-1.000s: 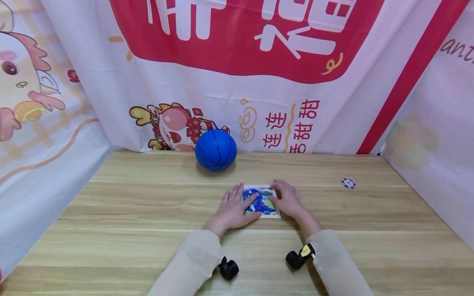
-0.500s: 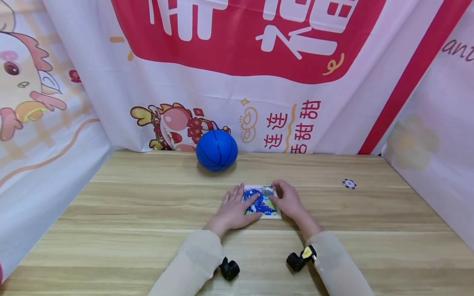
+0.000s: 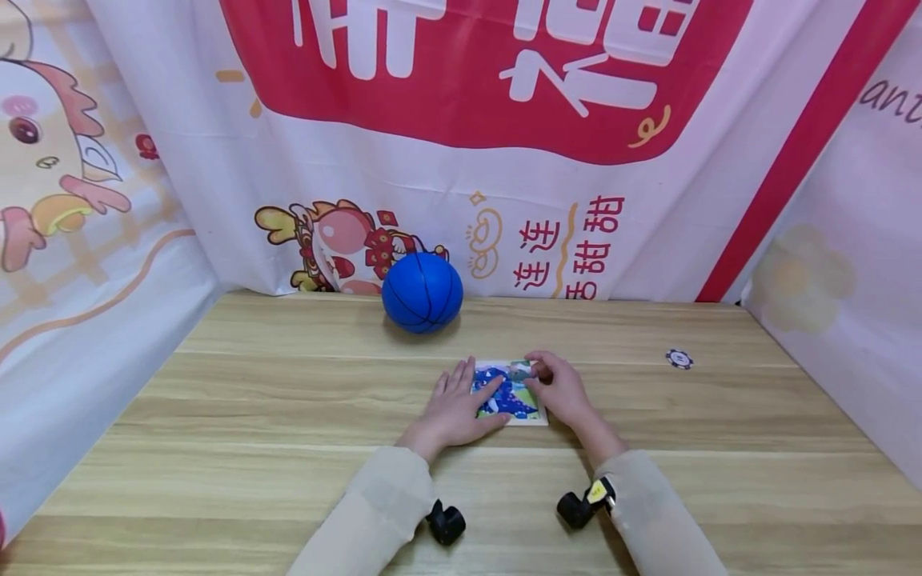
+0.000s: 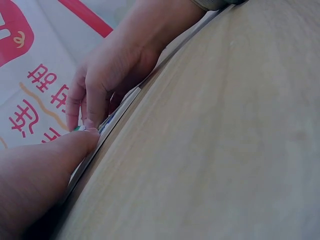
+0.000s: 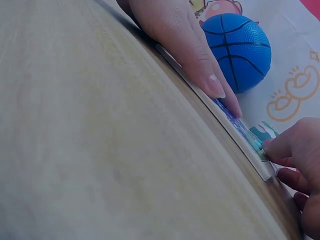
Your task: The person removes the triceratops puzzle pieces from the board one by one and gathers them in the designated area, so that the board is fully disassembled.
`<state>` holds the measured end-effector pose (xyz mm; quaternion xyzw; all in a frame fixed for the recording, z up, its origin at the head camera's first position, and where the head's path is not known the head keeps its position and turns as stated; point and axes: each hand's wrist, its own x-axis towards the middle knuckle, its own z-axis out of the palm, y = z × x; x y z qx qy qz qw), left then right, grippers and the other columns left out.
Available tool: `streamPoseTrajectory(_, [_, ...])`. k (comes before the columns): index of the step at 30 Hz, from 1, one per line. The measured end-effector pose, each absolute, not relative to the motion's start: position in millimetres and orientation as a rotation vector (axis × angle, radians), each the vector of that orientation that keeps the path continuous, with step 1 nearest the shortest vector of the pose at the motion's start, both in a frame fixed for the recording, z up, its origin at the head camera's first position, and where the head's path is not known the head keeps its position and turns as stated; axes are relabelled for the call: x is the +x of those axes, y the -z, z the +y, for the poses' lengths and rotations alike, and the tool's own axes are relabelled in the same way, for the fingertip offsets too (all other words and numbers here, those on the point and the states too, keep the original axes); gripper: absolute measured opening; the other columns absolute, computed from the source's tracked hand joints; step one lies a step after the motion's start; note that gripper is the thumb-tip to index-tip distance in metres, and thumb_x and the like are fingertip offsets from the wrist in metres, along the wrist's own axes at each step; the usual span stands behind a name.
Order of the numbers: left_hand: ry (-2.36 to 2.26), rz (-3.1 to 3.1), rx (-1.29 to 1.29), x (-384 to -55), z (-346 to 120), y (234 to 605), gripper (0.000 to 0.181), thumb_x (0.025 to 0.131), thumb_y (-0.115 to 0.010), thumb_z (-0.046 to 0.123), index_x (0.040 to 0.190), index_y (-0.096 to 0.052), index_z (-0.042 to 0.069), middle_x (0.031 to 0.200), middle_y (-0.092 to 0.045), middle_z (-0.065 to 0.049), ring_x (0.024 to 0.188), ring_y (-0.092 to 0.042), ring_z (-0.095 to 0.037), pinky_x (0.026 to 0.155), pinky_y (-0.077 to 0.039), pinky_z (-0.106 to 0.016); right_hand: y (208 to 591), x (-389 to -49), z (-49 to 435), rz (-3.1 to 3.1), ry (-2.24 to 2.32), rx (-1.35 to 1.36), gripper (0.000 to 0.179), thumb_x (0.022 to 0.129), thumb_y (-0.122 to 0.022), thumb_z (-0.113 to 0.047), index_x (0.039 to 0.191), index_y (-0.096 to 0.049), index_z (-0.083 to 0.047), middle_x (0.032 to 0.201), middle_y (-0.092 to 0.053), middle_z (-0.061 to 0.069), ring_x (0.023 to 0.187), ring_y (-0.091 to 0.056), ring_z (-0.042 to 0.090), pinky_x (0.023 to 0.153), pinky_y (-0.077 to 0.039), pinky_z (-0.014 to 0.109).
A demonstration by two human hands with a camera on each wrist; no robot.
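While the left hand [image 3: 455, 412] spreads straight fingers over the left side of the picture puzzle [image 3: 529, 422], which sits mid-table [image 3: 346, 496], the right hand [image 3: 565, 394] has thumb and finger pinched on a small piece [image 5: 263, 131] at the far right corner. Right wrist view shows that piece tilted up off the board — so my guess is it could drop crooked or snag a neighbour if the pinch slips. A hard sideways shove might also skid the thin board, especially if the left fingers press too lightly.
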<state>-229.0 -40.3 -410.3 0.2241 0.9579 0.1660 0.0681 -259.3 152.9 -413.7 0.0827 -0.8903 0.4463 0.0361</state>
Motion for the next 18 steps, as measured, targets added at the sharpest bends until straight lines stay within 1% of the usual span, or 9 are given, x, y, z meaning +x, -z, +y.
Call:
streamPoseTrajectory(4, [-0.499, 2.884, 0.672, -228.5, -40.5, 409.1, 0.066, 0.08, -0.032, 0.064, 0.137, -0.022, 0.031, 0.142, 0.004, -0.014, 0.128, 0.007, -0.027, 0.099, 0.002, -0.046, 414.6, -259.9, 153.3, -2.751, -1.388, 0.211, 0.032, 0.081, -0.058, -0.004, 0.112, -0.054, -0.011, 0.09, -0.054, 0.005, 0.085, -0.048, 0.021, 0.08, -0.04, 0.037])
streamPoseTrajectory(11, [-0.495, 2.88, 0.673, -226.9, -41.4, 410.6, 0.066, 0.08, -0.032, 0.064, 0.136, -0.023, 0.03, 0.142, 0.003, -0.015, 0.128, 0.007, -0.028, 0.098, 0.002, -0.047, 414.7, -259.9, 151.7, -2.732, -1.463, 0.135, 0.031, 0.081, -0.057, -0.003, 0.113, -0.056, -0.005, 0.086, -0.054, 0.007, 0.082, -0.047, 0.022, 0.076, -0.041, 0.034])
streamPoseTrajectory(18, [-0.507, 2.895, 0.684, -227.8, -40.8, 410.9, 0.067, 0.08, -0.031, 0.065, 0.136, -0.023, 0.03, 0.142, 0.003, -0.015, 0.127, 0.006, -0.029, 0.098, 0.001, -0.047, 405.4, -259.6, 156.3, -2.725, -1.562, 0.06, 0.031, 0.084, -0.056, -0.008, 0.114, -0.056, -0.007, 0.092, -0.056, 0.007, 0.088, -0.048, 0.021, 0.08, -0.04, 0.036])
